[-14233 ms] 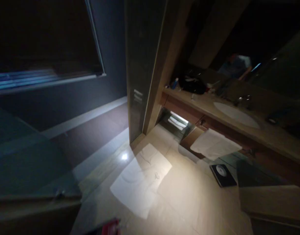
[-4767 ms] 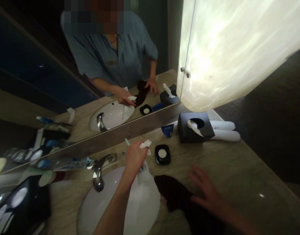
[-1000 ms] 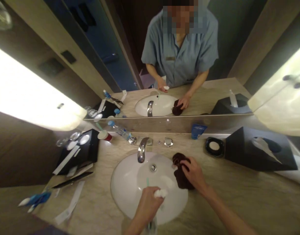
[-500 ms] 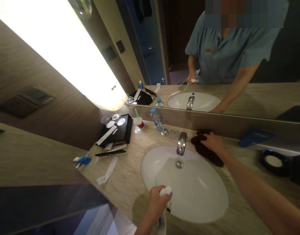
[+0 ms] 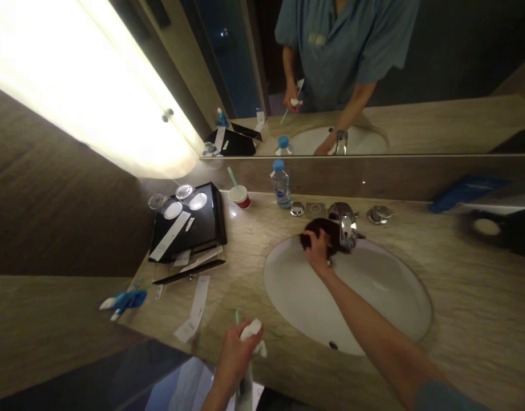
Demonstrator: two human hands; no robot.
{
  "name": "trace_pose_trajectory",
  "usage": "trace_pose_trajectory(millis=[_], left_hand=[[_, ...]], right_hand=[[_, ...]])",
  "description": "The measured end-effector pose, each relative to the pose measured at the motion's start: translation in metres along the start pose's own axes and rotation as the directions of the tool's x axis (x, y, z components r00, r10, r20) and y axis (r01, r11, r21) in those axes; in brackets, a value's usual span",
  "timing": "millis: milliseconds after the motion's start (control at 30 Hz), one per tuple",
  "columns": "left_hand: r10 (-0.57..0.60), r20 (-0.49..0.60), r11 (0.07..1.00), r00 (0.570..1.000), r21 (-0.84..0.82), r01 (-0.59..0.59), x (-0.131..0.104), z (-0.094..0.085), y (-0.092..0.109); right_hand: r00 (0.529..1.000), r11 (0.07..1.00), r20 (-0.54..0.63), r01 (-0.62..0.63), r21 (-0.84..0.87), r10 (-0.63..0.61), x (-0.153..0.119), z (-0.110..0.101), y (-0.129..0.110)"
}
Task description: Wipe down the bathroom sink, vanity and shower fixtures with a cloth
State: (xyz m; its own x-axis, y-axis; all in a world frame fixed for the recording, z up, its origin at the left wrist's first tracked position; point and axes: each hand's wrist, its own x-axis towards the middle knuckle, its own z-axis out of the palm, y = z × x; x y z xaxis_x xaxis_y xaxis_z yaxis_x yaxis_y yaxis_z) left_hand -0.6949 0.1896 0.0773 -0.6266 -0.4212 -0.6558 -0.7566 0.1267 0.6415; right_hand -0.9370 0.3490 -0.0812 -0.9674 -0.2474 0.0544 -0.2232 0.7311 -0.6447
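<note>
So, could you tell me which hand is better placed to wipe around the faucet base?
Right: the right hand already presses the dark cloth beside the faucet. The left hand is full with white tissue.

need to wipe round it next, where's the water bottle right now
In the head view the water bottle stands upright at the back of the counter, against the mirror ledge, between the red cup on its left and the faucet on its right.
</note>
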Motion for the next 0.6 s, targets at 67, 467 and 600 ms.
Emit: trace_pose_trajectory(millis=[67, 467, 600], left_hand=[[0.004, 0.018, 1.0, 1.0, 0.004, -0.004, 0.003, -0.003, -0.003], [-0.071, -0.025, 0.997, 0.997, -0.024, 0.07, -0.001, -0.039, -0.011], [-0.089, -0.047, 0.995, 0.995, 0.04, 0.091, -0.029, -0.046, -0.009]], right_hand=[[0.976, 0.989, 0.171, 0.126, 0.071, -0.137, -0.021, 0.034, -0.054], [0.892, 0.857, 0.191, -0.304, -0.416, 0.409, -0.075, -0.023, 0.047], [0.877, 0.985, 0.478, 0.042, -0.169, 0.045, -0.086, 0.034, -0.024]])
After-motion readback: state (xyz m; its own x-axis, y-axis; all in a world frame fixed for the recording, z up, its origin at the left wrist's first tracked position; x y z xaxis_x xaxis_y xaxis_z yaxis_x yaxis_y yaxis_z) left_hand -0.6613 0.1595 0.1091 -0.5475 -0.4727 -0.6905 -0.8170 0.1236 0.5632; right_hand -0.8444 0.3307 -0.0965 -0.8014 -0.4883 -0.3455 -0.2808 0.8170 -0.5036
